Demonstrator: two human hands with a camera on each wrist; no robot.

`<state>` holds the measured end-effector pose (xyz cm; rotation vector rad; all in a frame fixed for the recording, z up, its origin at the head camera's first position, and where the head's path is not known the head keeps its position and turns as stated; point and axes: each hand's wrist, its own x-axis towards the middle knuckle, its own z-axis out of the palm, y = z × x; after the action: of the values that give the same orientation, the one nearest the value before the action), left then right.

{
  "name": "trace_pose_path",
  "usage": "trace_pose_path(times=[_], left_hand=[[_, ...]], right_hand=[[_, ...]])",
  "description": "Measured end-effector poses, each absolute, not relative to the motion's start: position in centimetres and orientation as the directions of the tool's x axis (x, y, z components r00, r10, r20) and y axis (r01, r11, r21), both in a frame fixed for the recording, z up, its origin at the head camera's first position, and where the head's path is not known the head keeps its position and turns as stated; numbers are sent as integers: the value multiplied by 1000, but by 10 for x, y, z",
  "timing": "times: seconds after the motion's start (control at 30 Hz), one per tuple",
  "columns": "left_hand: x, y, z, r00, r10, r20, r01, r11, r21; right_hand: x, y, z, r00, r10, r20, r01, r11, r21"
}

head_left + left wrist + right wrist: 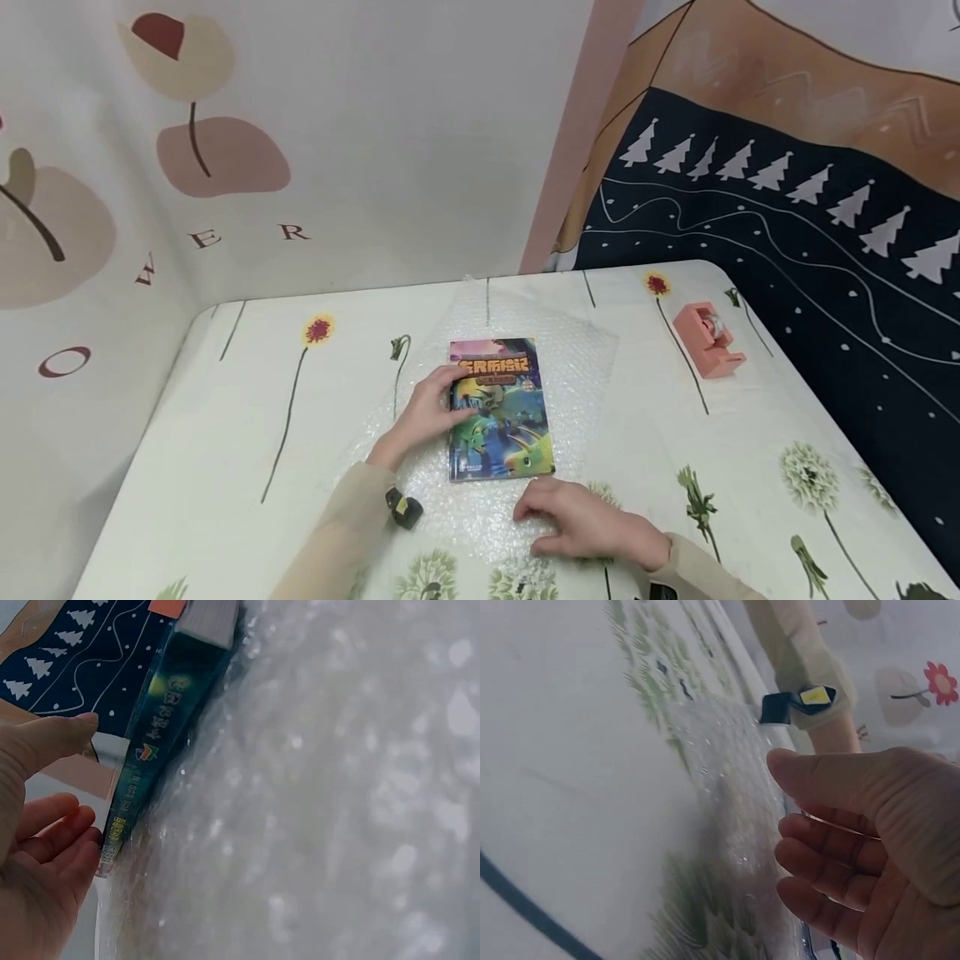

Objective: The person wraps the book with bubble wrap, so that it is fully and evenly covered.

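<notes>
A colourful paperback book (501, 425) with cartoon dinosaurs lies face up on a sheet of bubble wrap (581, 367). My left hand (429, 410) is at the book's left edge, thumb and fingertips overlapping the cover in the head view. From the left wrist, the dark green spine of the book (154, 735) faces me, with curved fingertips right at its lower end and the thumb apart from it. Just below the book's lower right corner, my right hand (581, 521) hovers over the bubble wrap, fingers loosely curved and holding nothing.
A pink tape dispenser (707, 340) with a roll of tape stands at the table's right back. Flower prints cover the white tablecloth (247, 433). Behind the table hangs a pale printed curtain (405, 150), with a dark tree-patterned cloth (697, 217) on the right.
</notes>
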<state>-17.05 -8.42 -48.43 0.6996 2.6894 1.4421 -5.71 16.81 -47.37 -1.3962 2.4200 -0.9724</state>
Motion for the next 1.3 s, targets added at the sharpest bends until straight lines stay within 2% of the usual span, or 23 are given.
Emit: trace_pose_path(times=[0.23,0.4,0.67,0.8,0.9,1.03,1.13,1.3], left_hand=[[-168,-86,-484,-878,456,142,390,513,765],[-167,-87,-484,-882,451,135,383,519,764],[-166,-87,-484,-888,441,132,374,522,766],[-165,-86,-483,-886,442,139,379,521,765],[-166,-84,-482,-884,447,135,382,527,759],[-166,-83,-482,-886,448,118,373,539,755],[-166,-83,-481,-888,447,111,367,541,757],[-166,-83,-479,-888,450,95,362,556,749]], right_hand=[[-52,166,-474,-438,-892,115,-818,342,-461],[-50,165,-473,-396,-913,95,-866,336,-372],[-49,159,-472,-311,-942,125,-935,279,-217],[-50,156,-467,-272,-941,203,-957,243,-156],[-53,154,-459,-286,-917,278,-957,263,-118],[-60,154,-447,-361,-894,264,-932,350,-92],[-66,156,-442,-400,-876,270,-916,376,-138],[-85,156,-441,-454,-778,434,-888,355,-293]])
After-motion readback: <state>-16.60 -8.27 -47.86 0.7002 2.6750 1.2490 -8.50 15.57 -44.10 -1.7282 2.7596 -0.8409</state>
